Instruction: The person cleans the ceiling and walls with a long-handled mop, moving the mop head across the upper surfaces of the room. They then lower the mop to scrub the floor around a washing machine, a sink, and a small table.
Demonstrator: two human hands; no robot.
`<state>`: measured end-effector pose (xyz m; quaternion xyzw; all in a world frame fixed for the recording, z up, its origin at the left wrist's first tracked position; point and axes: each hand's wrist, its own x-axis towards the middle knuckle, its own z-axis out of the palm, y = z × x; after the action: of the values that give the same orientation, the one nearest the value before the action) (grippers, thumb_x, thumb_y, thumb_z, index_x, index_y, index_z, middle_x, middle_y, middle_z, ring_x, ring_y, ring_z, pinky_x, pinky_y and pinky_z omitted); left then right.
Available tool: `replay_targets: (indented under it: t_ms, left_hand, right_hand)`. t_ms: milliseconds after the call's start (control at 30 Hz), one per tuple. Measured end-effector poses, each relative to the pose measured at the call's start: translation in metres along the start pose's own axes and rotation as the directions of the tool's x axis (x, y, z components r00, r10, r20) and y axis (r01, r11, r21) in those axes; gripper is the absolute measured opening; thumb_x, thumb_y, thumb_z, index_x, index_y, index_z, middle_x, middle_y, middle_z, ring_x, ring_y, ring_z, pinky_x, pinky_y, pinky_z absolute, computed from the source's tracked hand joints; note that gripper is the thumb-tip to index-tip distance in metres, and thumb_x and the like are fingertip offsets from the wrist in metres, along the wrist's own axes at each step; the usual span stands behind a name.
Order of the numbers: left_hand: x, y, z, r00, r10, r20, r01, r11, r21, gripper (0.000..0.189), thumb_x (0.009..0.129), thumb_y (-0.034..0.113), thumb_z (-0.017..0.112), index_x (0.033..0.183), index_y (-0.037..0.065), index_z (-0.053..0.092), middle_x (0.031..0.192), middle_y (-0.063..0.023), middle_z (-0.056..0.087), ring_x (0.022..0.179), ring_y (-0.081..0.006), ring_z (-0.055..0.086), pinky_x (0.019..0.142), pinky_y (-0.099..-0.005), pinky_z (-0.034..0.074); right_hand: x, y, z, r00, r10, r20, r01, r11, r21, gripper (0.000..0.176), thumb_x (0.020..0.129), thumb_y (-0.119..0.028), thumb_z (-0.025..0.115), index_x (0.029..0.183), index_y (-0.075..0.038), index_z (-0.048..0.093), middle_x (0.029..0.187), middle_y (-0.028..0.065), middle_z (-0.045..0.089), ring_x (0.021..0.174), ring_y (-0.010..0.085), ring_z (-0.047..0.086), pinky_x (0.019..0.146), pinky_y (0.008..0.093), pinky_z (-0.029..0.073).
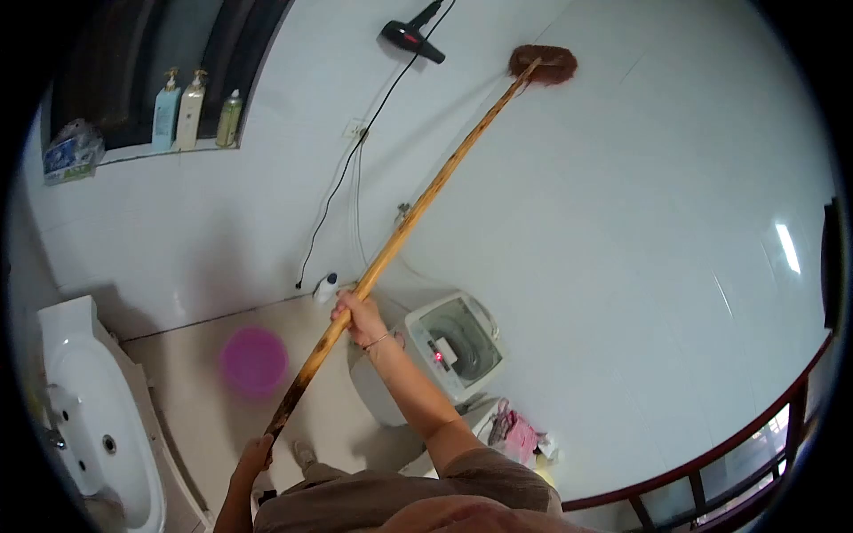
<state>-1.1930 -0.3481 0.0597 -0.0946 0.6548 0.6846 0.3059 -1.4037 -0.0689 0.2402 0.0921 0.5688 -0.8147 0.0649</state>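
Note:
A long wooden-handled broom [426, 197] runs diagonally across the view. Its reddish-brown bristle head [544, 65] is up against the white wall at the top right. My left hand [255, 455] is closed around the dark lower end of the pole, at waist height. Farther up, my right hand [360, 318] wraps round the lighter part of the same pole, with the arm stretched forward. Below and right of that hand stands a washing machine [426, 360] with its lid raised and a small red light on its panel.
A pink basin [254, 361] and a white bottle [326, 286] stand on the floor. At left is a washbasin [98, 426]. Bottles [189, 111] line the windowsill. A hair dryer [412, 40] hangs with its cord [342, 173] dangling. A dark red railing [693, 475] curves at lower right.

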Motion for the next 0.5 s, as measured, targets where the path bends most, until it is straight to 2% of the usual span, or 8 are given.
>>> replay_targets:
  t_ms: [33, 100, 133, 167, 233, 300, 400, 500]
  left_hand:
    - [-0.017, -0.021, -0.014, 1.000, -0.016, 0.002, 0.016, 1.000, 0.004, 0.052, 0.084, 0.053, 0.051, 0.058, 0.008, 0.045, 0.047, -0.0009, 0.039, 0.039, -0.0115, 0.037, 0.038, -0.0284, 0.030]
    - [-0.051, -0.061, -0.037, 0.992, 0.008, -0.127, -0.003, 0.999, 0.042, 0.049, 0.085, 0.046, 0.051, 0.057, 0.006, 0.047, 0.046, -0.0020, 0.040, 0.039, -0.0125, 0.038, 0.038, -0.0294, 0.030]
    - [-0.065, -0.084, -0.049, 0.992, 0.002, -0.126, 0.003, 0.999, 0.041, 0.049, 0.085, 0.046, 0.051, 0.057, 0.006, 0.047, 0.046, -0.0020, 0.040, 0.039, -0.0125, 0.038, 0.038, -0.0294, 0.030]
    - [-0.078, -0.108, -0.058, 0.986, -0.034, -0.166, 0.048, 0.995, 0.084, 0.049, 0.086, 0.044, 0.050, 0.056, 0.005, 0.048, 0.046, -0.0026, 0.041, 0.039, -0.0128, 0.039, 0.038, -0.0303, 0.031]
    - [-0.102, -0.117, -0.065, 0.977, -0.061, -0.206, 0.088, 0.989, 0.121, 0.049, 0.086, 0.042, 0.050, 0.055, 0.004, 0.048, 0.046, -0.0033, 0.042, 0.040, -0.0132, 0.039, 0.039, -0.0312, 0.031]
    - [-0.138, -0.104, -0.062, 0.924, -0.285, -0.254, 0.326, 0.936, 0.134, 0.051, 0.086, 0.043, 0.050, 0.054, 0.003, 0.049, 0.047, -0.0043, 0.044, 0.041, -0.0144, 0.040, 0.041, -0.0329, 0.033]
    - [-0.164, -0.143, -0.065, 0.952, -0.249, -0.180, 0.282, 0.940, 0.190, 0.050, 0.085, 0.043, 0.050, 0.055, 0.003, 0.050, 0.050, -0.0054, 0.046, 0.044, -0.0150, 0.042, 0.044, -0.0334, 0.032]
    - [-0.184, -0.172, -0.052, 0.947, -0.243, -0.209, 0.289, 0.929, 0.229, 0.050, 0.085, 0.043, 0.050, 0.056, 0.002, 0.050, 0.050, -0.0056, 0.047, 0.045, -0.0151, 0.042, 0.044, -0.0336, 0.032]
  right_hand:
    - [-0.013, 0.023, 0.009, 1.000, 0.012, -0.009, -0.012, 1.000, 0.008, 0.016, 0.081, -0.015, 0.060, 0.087, -0.003, 0.051, 0.064, 0.0044, 0.051, 0.059, 0.0184, 0.054, 0.056, 0.0324, 0.047]
    - [-0.038, 0.064, 0.027, 0.999, 0.046, 0.029, -0.047, 0.998, 0.044, 0.015, 0.081, -0.016, 0.060, 0.079, -0.004, 0.051, 0.064, 0.0047, 0.051, 0.060, 0.0194, 0.055, 0.056, 0.0322, 0.047]
    - [-0.047, 0.086, 0.032, 0.998, 0.051, 0.027, -0.052, 0.998, 0.045, 0.015, 0.081, -0.016, 0.060, 0.079, -0.004, 0.051, 0.064, 0.0047, 0.051, 0.060, 0.0194, 0.055, 0.056, 0.0322, 0.047]
    - [-0.055, 0.109, 0.033, 0.994, 0.099, 0.040, -0.103, 0.989, 0.108, 0.016, 0.081, -0.016, 0.060, 0.078, -0.004, 0.050, 0.065, 0.0048, 0.051, 0.061, 0.0199, 0.055, 0.058, 0.0325, 0.047]
    - [-0.070, 0.147, 0.030, 0.988, 0.141, 0.059, -0.148, 0.975, 0.163, 0.016, 0.081, -0.016, 0.061, 0.076, -0.005, 0.050, 0.065, 0.0048, 0.051, 0.062, 0.0204, 0.055, 0.060, 0.0329, 0.048]
    - [-0.089, 0.175, 0.027, 0.961, 0.259, 0.095, -0.274, 0.933, 0.232, 0.016, 0.082, -0.015, 0.060, 0.074, -0.005, 0.049, 0.066, 0.0056, 0.051, 0.065, 0.0210, 0.054, 0.064, 0.0341, 0.048]
    - [-0.117, 0.208, 0.025, 0.892, 0.436, -0.120, -0.393, 0.879, 0.272, 0.016, 0.082, -0.012, 0.059, 0.072, -0.005, 0.049, 0.066, 0.0068, 0.050, 0.066, 0.0220, 0.054, 0.066, 0.0357, 0.048]
    - [-0.146, 0.231, 0.010, 0.876, 0.463, -0.138, -0.428, 0.876, 0.224, 0.015, 0.081, -0.011, 0.059, 0.073, -0.004, 0.048, 0.067, 0.0071, 0.049, 0.067, 0.0224, 0.054, 0.065, 0.0354, 0.049]
